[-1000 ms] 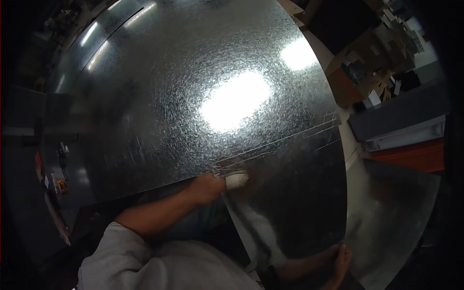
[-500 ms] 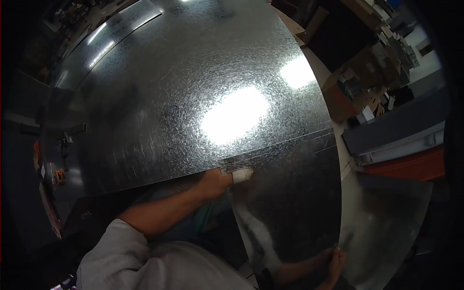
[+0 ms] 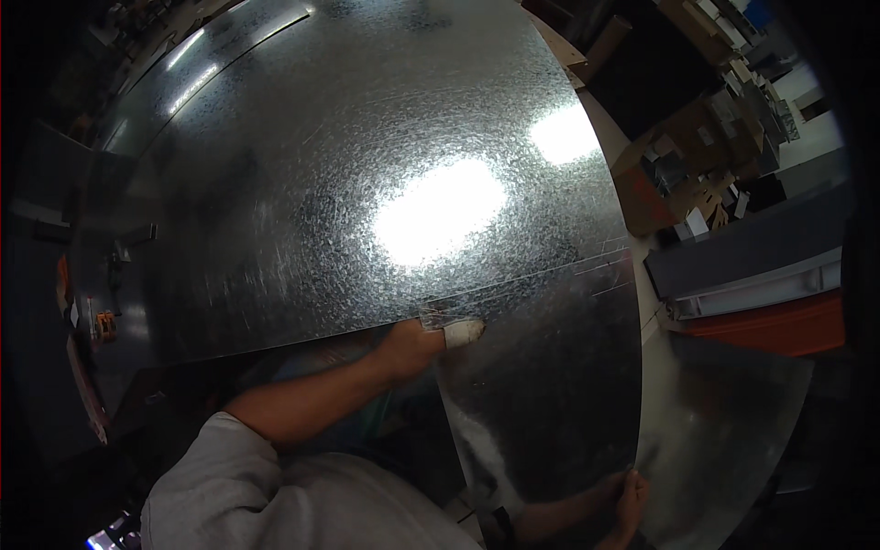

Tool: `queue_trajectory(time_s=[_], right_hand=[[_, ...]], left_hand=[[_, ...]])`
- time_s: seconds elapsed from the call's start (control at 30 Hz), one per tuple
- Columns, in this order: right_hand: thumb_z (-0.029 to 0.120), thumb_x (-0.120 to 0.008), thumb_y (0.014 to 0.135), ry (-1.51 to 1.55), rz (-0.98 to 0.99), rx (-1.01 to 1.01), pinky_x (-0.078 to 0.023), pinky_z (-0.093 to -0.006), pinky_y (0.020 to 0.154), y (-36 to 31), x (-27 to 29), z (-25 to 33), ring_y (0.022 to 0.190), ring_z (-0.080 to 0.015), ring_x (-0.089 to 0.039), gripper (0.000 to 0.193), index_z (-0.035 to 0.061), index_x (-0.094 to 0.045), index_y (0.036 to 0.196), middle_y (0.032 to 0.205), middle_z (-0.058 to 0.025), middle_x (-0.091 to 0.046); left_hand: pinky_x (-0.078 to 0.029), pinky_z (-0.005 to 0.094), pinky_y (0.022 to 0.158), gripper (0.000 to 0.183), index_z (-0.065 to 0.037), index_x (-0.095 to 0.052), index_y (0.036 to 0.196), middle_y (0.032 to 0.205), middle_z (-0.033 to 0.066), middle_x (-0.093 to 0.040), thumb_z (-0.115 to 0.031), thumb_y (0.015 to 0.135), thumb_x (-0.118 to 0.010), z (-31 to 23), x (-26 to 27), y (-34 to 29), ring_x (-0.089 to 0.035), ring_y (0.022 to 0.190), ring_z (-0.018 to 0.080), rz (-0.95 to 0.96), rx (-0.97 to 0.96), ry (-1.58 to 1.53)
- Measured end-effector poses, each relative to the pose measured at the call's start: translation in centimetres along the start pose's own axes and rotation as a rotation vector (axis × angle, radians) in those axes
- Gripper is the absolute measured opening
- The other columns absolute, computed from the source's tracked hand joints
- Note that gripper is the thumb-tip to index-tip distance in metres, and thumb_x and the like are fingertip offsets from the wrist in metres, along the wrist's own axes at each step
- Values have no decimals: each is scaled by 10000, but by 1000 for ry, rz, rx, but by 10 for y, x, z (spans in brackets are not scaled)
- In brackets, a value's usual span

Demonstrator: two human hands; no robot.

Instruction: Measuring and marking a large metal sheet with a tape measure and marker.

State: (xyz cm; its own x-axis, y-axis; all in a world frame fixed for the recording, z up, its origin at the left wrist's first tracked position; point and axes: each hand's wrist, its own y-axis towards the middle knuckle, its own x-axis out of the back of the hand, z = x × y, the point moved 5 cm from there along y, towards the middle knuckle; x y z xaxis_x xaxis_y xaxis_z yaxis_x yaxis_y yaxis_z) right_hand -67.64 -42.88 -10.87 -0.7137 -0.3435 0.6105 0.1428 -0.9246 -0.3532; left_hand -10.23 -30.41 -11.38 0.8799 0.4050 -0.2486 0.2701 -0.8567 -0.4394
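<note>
A large shiny galvanised metal sheet (image 3: 275,211) spreads in front of me. Its near right part is a darker flap (image 3: 550,385) that comes toward me from a line across the sheet. My left hand (image 3: 412,350) grips the flap's left edge near that line, with a white-covered thumb or finger lying on top and the others hidden underneath. At the flap's lower right edge, my right hand (image 3: 631,502) is closed on the metal. A mirrored forearm shows in the flap beside it. Scored lines run near the right edge, by the fold.
Right of the flap lies another metal sheet (image 3: 729,431), low down. Beyond it are a grey and white panel stack (image 3: 752,238), an orange-red strip (image 3: 770,325) and cardboard boxes (image 3: 642,188). A small orange tool (image 3: 105,325) sits at the far left.
Both hands keep their hold on the flap. The view has shifted slightly, and the sheet's right edge appears a little farther left at the bottom.
</note>
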Motion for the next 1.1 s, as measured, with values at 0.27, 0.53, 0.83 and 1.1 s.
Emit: queue_trajectory(time_s=[0.27,0.53,0.83,1.1], right_hand=[[397,-554,1111,-6,-22,24,-308,-276,552,-6,1,-2,631,-37,-395,530,78,-538,688,653,91,-466],[366,-530,1120,7,36,38,-325,-273,568,-10,-4,15,629,-42,-412,527,52,-563,697,656,84,-488],[362,-524,1121,35,38,44,-317,-263,562,-14,-7,22,640,-39,-410,524,63,-539,692,673,92,-485],[357,-540,1118,40,35,14,-314,-264,571,-11,-3,12,654,-40,-418,497,67,-551,715,693,93,-496]], left_hand=[[-531,345,945,359,-36,-748,1195,1154,73,-754,-322,978,-735,6,-3,-3,-691,1047,184,-38,74,-101],[-525,348,941,353,-56,-735,1215,1152,49,-723,-322,984,-734,26,5,6,-657,1055,176,31,-18,-113],[-525,352,951,339,-44,-726,1205,1151,56,-729,-279,962,-763,28,8,7,-670,1045,175,20,56,-41],[-509,356,975,385,-49,-729,1236,1177,50,-718,-323,967,-752,21,4,4,-647,1083,184,48,73,-159]])
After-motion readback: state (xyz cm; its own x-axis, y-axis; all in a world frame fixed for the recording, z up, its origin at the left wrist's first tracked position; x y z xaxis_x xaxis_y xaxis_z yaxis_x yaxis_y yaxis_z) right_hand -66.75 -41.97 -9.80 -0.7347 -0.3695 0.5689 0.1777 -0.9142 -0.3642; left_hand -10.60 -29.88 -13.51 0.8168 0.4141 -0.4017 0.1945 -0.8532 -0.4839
